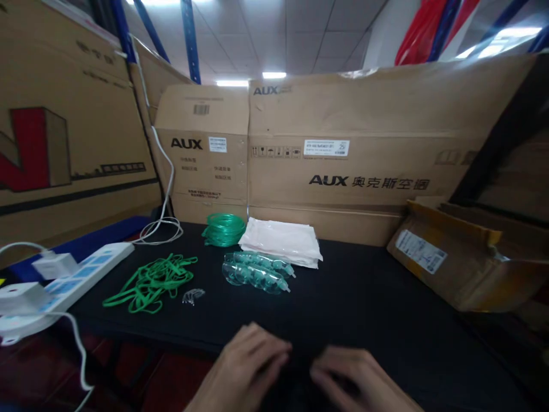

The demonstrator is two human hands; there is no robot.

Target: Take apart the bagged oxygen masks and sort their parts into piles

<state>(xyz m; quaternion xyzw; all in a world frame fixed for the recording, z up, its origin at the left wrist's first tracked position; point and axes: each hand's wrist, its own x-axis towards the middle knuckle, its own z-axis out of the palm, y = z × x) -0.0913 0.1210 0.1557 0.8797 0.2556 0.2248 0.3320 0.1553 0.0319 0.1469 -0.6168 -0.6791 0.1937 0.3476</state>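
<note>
My left hand [245, 369] and my right hand [358, 377] hover near the front edge of a black-covered table [343, 297], a short gap between them. Both are a little blurred, fingers loosely bent and thumbs apart from them, and nothing shows in either. Beyond my left hand lie several clear green oxygen masks [255, 274] stacked in two rows. Tangled green elastic straps [152, 283] spread out at the left, with a small pile of thin metal strips [193, 296] beside them. Behind the masks are coiled green tubing [223, 230] and a stack of white plastic bags [281, 240].
A white power strip [90, 272] with plugs and trailing white cable [167, 171] occupies the left edge. On the right stands an open cardboard box [454, 257]. Large cardboard panels [364, 126] wall off the back, and another panel [86, 131] closes the left.
</note>
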